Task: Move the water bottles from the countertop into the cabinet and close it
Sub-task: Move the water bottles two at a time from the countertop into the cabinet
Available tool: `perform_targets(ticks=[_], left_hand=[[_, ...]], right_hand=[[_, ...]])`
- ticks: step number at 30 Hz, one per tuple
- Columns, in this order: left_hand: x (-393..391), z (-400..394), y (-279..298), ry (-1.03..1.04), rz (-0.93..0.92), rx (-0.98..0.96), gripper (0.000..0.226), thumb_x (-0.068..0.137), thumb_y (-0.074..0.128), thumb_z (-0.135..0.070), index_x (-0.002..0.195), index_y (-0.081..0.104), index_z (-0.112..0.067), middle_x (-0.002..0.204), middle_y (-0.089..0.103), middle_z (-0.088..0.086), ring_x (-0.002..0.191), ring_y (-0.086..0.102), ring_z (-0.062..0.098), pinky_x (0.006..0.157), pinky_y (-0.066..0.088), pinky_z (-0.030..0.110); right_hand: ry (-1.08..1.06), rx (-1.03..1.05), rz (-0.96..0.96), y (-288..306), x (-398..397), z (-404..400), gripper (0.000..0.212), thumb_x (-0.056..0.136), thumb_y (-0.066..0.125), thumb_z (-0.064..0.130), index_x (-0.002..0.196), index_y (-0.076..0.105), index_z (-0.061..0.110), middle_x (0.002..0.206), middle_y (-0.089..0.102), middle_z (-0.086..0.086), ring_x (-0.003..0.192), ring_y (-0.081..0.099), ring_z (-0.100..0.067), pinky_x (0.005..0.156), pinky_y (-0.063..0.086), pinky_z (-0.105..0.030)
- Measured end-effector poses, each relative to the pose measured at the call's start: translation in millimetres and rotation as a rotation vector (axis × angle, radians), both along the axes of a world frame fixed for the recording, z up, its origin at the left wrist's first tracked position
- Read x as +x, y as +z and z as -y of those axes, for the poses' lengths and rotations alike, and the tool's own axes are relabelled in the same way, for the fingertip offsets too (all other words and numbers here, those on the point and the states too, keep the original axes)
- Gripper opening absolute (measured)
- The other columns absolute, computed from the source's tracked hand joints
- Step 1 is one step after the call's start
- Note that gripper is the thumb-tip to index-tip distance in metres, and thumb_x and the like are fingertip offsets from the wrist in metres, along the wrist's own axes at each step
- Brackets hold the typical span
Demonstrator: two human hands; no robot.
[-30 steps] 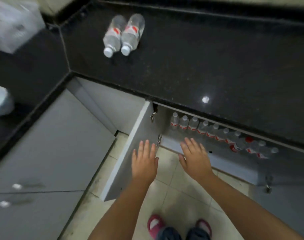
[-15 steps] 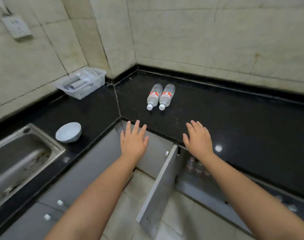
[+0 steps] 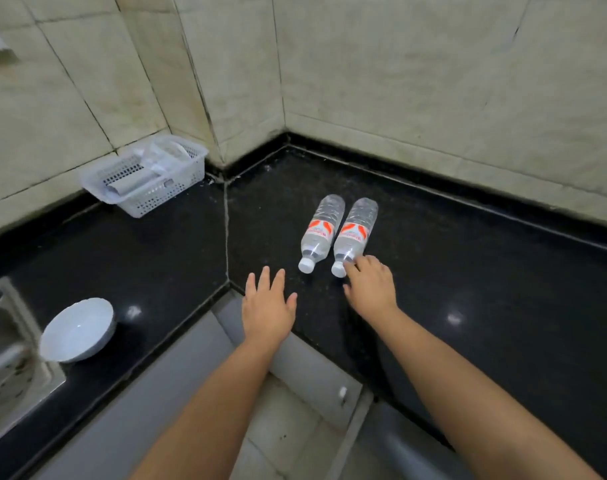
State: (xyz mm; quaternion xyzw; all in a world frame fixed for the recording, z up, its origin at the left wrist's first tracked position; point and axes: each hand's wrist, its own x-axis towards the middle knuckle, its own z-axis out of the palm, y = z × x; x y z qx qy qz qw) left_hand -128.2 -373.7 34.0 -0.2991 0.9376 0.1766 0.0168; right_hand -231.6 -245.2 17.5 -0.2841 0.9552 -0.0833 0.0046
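Two clear water bottles with red-and-white labels lie side by side on the black countertop (image 3: 468, 271), white caps toward me: the left bottle (image 3: 321, 230) and the right bottle (image 3: 354, 233). My right hand (image 3: 369, 287) reaches over the counter, its fingertips touching the neck of the right bottle; the fingers are not wrapped around it. Spread flat and holding nothing, my left hand (image 3: 267, 306) hovers at the counter's front corner, a short way from the left bottle's cap. The open cabinet door (image 3: 350, 441) shows edge-on below; the cabinet's inside is hidden.
A white perforated basket (image 3: 146, 176) sits in the left back corner against the tiled wall. A white bowl (image 3: 77, 330) stands near the steel sink (image 3: 7, 358) at the left. Grey cabinet fronts and a tiled floor lie below.
Both hands rose from in front of the open cabinet up over the counter and forward to the bottles. The view swung up from the cabinet to the countertop.
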Motion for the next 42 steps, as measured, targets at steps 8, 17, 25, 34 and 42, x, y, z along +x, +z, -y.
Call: perform_targets(ticks=[8,17,25,34,42], left_hand=[[-112.2,9.5,-50.1,0.122,-0.109,0.255,0.031,0.098,0.043,-0.02,0.127,0.046,-0.01,0.126,0.057,0.011,0.114,0.055,0.025,0.092,0.045,0.034],[-127.1,-4.1,-53.7,0.248,-0.218,0.274,0.029,0.088,0.058,-0.013,0.114,0.051,-0.002,0.118,0.051,0.014,0.099,0.057,0.028,0.081,0.047,0.033],[-31.1,-33.7,-19.1,-0.106,-0.198,-0.008,0.024,0.083,0.058,-0.003,0.105,0.067,-0.009,0.118,0.051,0.019,0.099,0.054,0.035,0.075,0.048,0.038],[108.2,-101.7,62.9,-0.4,-0.051,-0.182,0.034,0.088,0.061,-0.016,0.119,0.054,-0.006,0.125,0.042,0.017,0.105,0.054,0.038,0.087,0.044,0.038],[184.8,-171.8,68.6,-0.579,0.092,-0.048,0.036,0.085,0.063,-0.018,0.116,0.055,-0.003,0.121,0.052,0.019,0.112,0.053,0.034,0.09,0.044,0.033]], right_hand=[[-0.012,-0.325,0.007,-75.1,-55.9,25.2,0.043,0.055,0.087,0.006,0.093,0.068,0.012,0.081,0.061,-0.016,0.067,0.062,-0.028,0.046,0.051,-0.027],[-0.001,-0.345,-0.025,-74.2,-58.2,22.3,0.044,0.032,0.091,0.002,0.068,0.067,0.009,0.074,0.064,-0.011,0.053,0.062,-0.023,0.036,0.051,-0.023],[0.012,-0.491,-0.117,-21.8,-7.0,-63.5,0.026,0.047,0.059,0.007,0.073,0.063,0.006,0.081,0.039,0.001,0.046,0.056,-0.026,0.037,0.041,-0.024],[-0.216,-0.365,0.065,69.8,172.5,-165.6,0.023,0.081,0.059,0.001,0.103,0.061,0.005,0.097,0.033,-0.002,0.094,0.052,-0.031,0.072,0.038,-0.027],[-0.258,-0.118,0.253,105.7,281.6,-251.8,0.032,0.081,0.065,0.013,0.112,0.062,0.016,0.098,0.04,-0.001,0.105,0.054,-0.027,0.087,0.045,-0.031]])
